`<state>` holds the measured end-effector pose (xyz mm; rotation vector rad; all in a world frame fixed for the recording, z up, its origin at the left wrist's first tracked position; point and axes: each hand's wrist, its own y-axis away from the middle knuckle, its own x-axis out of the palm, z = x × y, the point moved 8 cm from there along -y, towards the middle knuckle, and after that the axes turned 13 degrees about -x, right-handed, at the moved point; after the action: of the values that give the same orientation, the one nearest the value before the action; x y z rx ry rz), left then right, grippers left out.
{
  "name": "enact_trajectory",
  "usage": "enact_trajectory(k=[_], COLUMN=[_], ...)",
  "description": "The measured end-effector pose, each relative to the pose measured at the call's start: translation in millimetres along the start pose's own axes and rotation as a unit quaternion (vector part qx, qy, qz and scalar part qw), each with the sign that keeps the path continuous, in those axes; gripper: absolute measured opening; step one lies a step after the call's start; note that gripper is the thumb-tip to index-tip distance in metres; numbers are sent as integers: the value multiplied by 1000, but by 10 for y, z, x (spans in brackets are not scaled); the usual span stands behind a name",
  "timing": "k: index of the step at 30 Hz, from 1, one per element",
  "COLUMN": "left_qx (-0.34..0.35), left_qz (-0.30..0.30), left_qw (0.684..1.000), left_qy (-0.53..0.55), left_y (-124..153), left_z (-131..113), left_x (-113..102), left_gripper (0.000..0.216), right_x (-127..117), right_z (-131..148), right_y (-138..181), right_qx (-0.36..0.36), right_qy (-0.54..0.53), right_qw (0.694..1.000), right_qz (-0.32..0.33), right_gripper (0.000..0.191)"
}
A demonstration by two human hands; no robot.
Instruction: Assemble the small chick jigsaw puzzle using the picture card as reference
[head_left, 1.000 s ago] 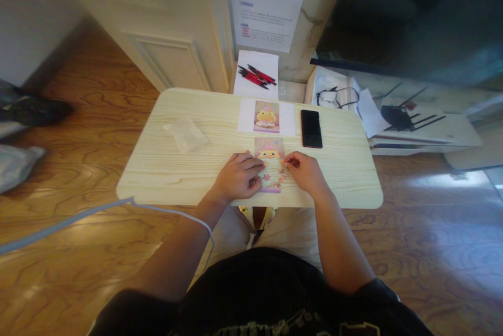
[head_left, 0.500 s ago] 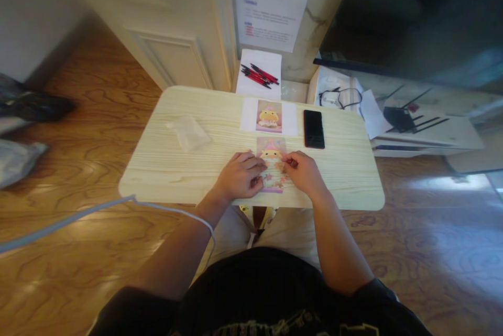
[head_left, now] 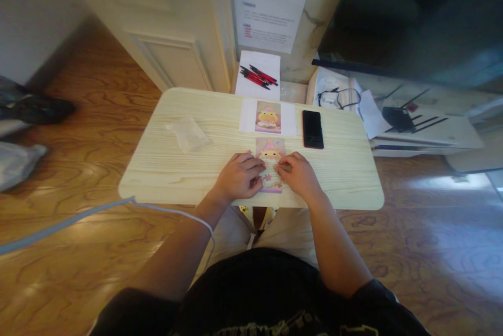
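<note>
A small jigsaw puzzle (head_left: 270, 147) lies upright to me near the table's front edge. Its upper part shows a yellow character under a pink hat; loose pieces (head_left: 275, 184) are scattered over the lower part. My left hand (head_left: 243, 173) rests at the puzzle's left side, fingers loosely bent over its edge and thumb apart from them. Over the right side, my right hand (head_left: 298, 173) has thumb and forefinger pinched on what looks like a puzzle piece, mostly hidden by the fingertips. Just beyond lies a printed picture (head_left: 269, 117) of the same character on white paper.
A black phone (head_left: 313, 129) lies right of the picture, a translucent plastic bag (head_left: 190, 134) to the left. Behind the table (head_left: 157, 168), red and black pens (head_left: 258, 77) rest on paper. A grey cable (head_left: 168, 207) crosses my left forearm.
My right hand has moved slightly left, its pinched fingertips now farther over the puzzle and closer to my left hand. The left hand has stayed in place.
</note>
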<state>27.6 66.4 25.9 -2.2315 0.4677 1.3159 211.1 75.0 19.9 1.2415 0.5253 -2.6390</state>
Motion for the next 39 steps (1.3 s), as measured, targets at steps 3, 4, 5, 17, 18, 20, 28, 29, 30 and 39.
enact_trajectory(k=[3, 4, 5, 17, 18, 20, 28, 29, 30, 39], left_qx=[0, -2, -7, -52, -52, -53, -48, -47, -46, -50], left_qz=[-15, -23, -32, -73, -76, -81, -81, -81, -82, -85], left_qw=[1000, 1000, 999, 996, 995, 995, 995, 995, 995, 995], left_qy=[-3, -2, -1, -24, -27, -29, -27, -28, -28, -23], left_y=[13, 16, 18, -11, -12, -12, -7, -6, -6, -19], left_z=[5, 10, 17, 50, 52, 57, 65, 64, 64, 72], left_x=[-19, -31, -44, -99, -100, -99, -77, -77, -77, -72], left_gripper=[30, 29, 27, 17, 17, 17, 17, 17, 17, 17], right_x=[-70, -92, -113, -136, -108, -53, 67, 64, 61, -82], right_z=[-15, -24, -33, -4, 24, 63, 92, 98, 109, 98], right_y=[22, 30, 38, 41, 32, 15, -37, -42, -46, -38], right_qx=[9, 12, 15, 19, 16, 15, 11, 7, 2, -5], right_qy=[4, 3, 1, 34, 50, 73, 49, 45, 41, -79], right_qw=[1000, 1000, 1000, 999, 999, 997, 998, 999, 999, 996], right_qz=[-14, -16, -16, -9, -3, 7, 23, 19, 16, -41], right_gripper=[13, 14, 15, 12, 14, 16, 6, 7, 8, 12])
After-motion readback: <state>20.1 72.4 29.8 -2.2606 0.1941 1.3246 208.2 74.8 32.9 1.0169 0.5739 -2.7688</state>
